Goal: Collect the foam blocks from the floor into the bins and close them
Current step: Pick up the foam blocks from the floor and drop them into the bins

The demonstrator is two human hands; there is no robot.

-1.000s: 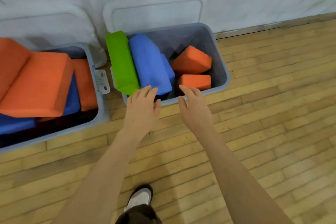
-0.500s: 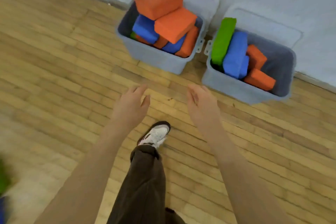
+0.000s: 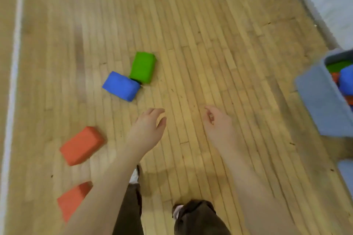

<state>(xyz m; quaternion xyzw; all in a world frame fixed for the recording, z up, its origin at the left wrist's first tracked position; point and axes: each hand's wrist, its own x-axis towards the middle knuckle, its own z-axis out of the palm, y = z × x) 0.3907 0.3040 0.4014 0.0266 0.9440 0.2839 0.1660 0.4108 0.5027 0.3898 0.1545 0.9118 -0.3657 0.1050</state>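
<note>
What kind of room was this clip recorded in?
Probably a gym or sports hall: a strip-wood floor with a painted white line, foam blocks such as the blue block lying about, and a grey bin by the wall.

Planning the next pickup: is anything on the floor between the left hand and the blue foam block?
Nothing: in the head view, only bare wooden floor lies between the left hand and the blue foam block.
</note>
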